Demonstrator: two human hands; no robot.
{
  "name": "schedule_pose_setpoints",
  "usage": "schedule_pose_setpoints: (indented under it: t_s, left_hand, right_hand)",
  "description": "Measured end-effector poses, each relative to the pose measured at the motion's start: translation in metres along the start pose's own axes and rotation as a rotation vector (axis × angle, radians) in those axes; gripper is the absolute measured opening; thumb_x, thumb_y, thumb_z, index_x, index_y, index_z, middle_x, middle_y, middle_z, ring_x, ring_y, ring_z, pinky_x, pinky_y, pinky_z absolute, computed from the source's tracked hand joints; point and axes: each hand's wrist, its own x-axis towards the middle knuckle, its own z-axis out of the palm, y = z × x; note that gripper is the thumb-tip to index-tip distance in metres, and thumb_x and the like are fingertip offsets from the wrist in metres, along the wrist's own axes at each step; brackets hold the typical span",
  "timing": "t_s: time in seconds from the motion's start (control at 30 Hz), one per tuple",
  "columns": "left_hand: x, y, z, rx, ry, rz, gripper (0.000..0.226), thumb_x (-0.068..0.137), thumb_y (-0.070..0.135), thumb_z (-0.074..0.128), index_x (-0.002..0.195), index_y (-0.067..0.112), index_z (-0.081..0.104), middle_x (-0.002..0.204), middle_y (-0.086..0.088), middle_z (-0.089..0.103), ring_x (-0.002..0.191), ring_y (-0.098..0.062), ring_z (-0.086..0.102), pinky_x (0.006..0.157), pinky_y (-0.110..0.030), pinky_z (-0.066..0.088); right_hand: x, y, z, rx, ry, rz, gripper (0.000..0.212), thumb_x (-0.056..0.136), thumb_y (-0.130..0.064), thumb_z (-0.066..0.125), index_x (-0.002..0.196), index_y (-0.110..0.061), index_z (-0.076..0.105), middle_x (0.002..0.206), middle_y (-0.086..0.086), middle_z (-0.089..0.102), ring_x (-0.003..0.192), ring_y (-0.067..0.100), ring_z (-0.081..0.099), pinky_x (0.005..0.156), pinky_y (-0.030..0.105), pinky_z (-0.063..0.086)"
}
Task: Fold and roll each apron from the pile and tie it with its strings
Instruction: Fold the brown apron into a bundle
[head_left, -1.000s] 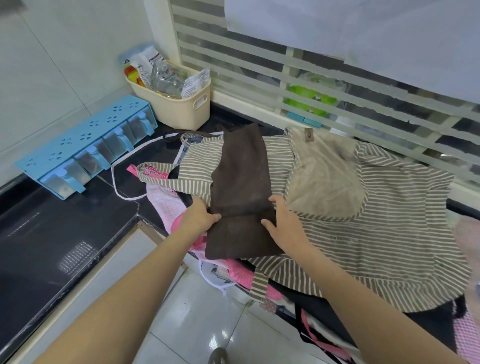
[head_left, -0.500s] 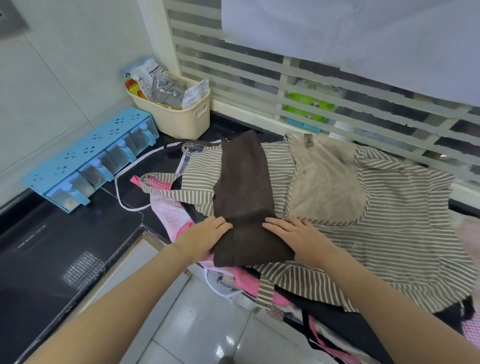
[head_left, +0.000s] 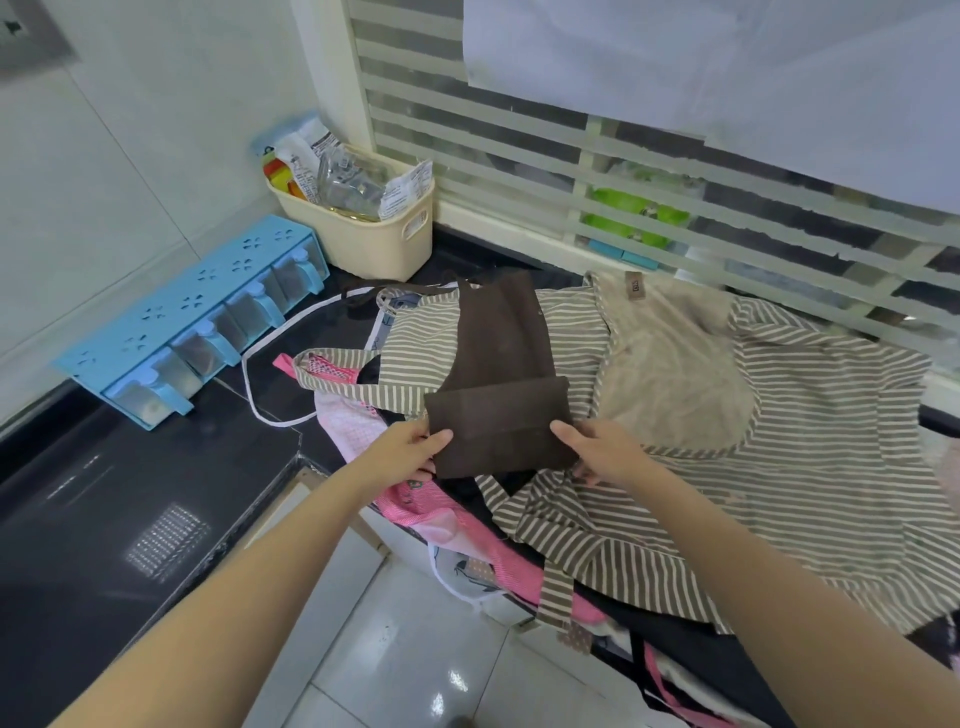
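On top of the striped apron (head_left: 810, 447), the brown apron (head_left: 501, 387) is lying as a long folded strip, its near end doubled back into a flat band. You are pinching that band at both ends: your left hand (head_left: 410, 447) is gripping the left edge, thumb on top, and your right hand (head_left: 597, 447) is gripping the right edge likewise. Pink aprons (head_left: 441, 519) are spilling over the black counter (head_left: 104, 493) edge. Behind, a blue spice rack (head_left: 197, 317) and cream basket (head_left: 374, 234) are standing.
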Motion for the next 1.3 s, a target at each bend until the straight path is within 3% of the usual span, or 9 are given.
schedule_pose_setpoints:
  t_s: [0.17,0.3,0.4,0.47,0.57,0.67,0.9,1.17,1.3]
  left_hand:
    - [0.006,0.008,0.000,0.147,0.100,-0.051,0.025,0.097,0.029,0.049,0.087,0.006,0.049,0.085,-0.014,0.064,0.068,-0.021,0.061,0.074,-0.037,0.052]
    - [0.005,0.015,-0.004,0.695,0.613,0.532,0.021,0.091,0.027,0.051,0.092,0.006,0.049,0.086,-0.008,0.054,0.078,-0.023,0.051,0.070,-0.029,0.039]
    - [0.018,0.020,0.000,1.135,0.478,0.940,0.040,0.085,0.031,0.040,0.113,0.010,0.061,0.111,-0.010,0.062,0.098,-0.028,0.060,0.081,-0.035,0.051]
    - [0.024,0.022,0.010,1.268,0.283,0.805,0.049,0.093,0.037,0.036,0.135,0.016,0.050,0.138,-0.007,0.051,0.124,-0.026,0.050,0.100,-0.036,0.041]
    - [0.034,0.018,0.015,1.323,0.066,0.482,0.055,0.101,0.041,0.026,0.151,0.024,0.010,0.159,0.001,0.010,0.145,-0.017,0.011,0.116,-0.034,0.007]
    - [0.039,0.019,0.009,1.364,-0.037,0.423,0.056,0.102,0.040,0.026,0.151,0.024,0.004,0.159,0.000,0.005,0.146,-0.017,0.005,0.116,-0.033,0.003]
    - [0.038,0.032,-0.005,0.766,-0.233,0.294,0.055,0.098,0.039,0.043,0.148,0.020,0.027,0.155,0.000,0.023,0.144,-0.015,0.015,0.114,-0.027,0.012]
    - [0.045,0.060,-0.038,-0.002,-0.197,-0.026,0.061,0.095,0.057,0.024,0.130,0.013,0.048,0.129,-0.007,0.056,0.124,-0.018,0.048,0.103,-0.025,0.027]
    - [0.051,0.059,-0.048,-0.292,-0.237,-0.050,0.080,0.071,0.075,0.055,0.124,0.015,0.057,0.116,-0.012,0.058,0.092,-0.014,0.044,0.101,-0.031,0.035]
  right_hand:
    - [0.012,-0.008,0.010,-0.291,0.108,0.017,0.049,0.100,-0.040,0.038,0.066,-0.005,0.049,0.073,0.014,0.059,0.076,0.031,0.060,0.069,0.038,0.048]
    - [0.020,-0.009,0.007,-0.409,0.131,0.036,0.055,0.100,-0.040,0.038,0.055,-0.010,0.036,0.056,0.006,0.041,0.052,0.018,0.040,0.049,0.028,0.028]
    - [0.022,-0.011,0.006,-0.421,0.111,0.052,0.053,0.100,-0.039,0.038,0.055,-0.012,0.036,0.055,0.005,0.038,0.051,0.017,0.037,0.047,0.026,0.026]
    - [0.018,-0.013,0.006,-0.465,0.127,0.041,0.052,0.100,-0.039,0.039,0.056,-0.011,0.038,0.059,0.004,0.041,0.057,0.018,0.045,0.049,0.027,0.029]
    - [0.006,-0.010,0.007,-0.618,0.330,-0.186,0.031,0.095,-0.034,0.051,0.101,-0.004,0.056,0.113,0.012,0.052,0.113,0.029,0.050,0.086,0.032,0.043]
    - [0.002,-0.004,0.005,-0.848,0.191,-0.572,0.073,0.086,-0.033,0.058,0.146,-0.010,0.025,0.157,0.009,0.011,0.144,0.027,0.013,0.116,0.039,0.020]
    - [0.017,-0.011,0.017,-1.060,-0.025,-0.467,0.083,0.088,-0.027,0.056,0.151,-0.010,0.004,0.159,0.006,0.001,0.146,0.025,0.002,0.118,0.039,0.016]
    - [0.046,-0.049,-0.026,-0.521,-0.179,-0.241,0.038,0.092,-0.032,0.055,0.126,-0.017,0.054,0.123,0.006,0.057,0.111,0.021,0.052,0.078,0.024,0.038]
    - [0.063,-0.057,-0.041,-0.005,-0.098,-0.032,0.049,0.087,-0.041,0.063,0.122,-0.009,0.053,0.119,0.008,0.053,0.104,0.024,0.057,0.053,0.022,0.054]
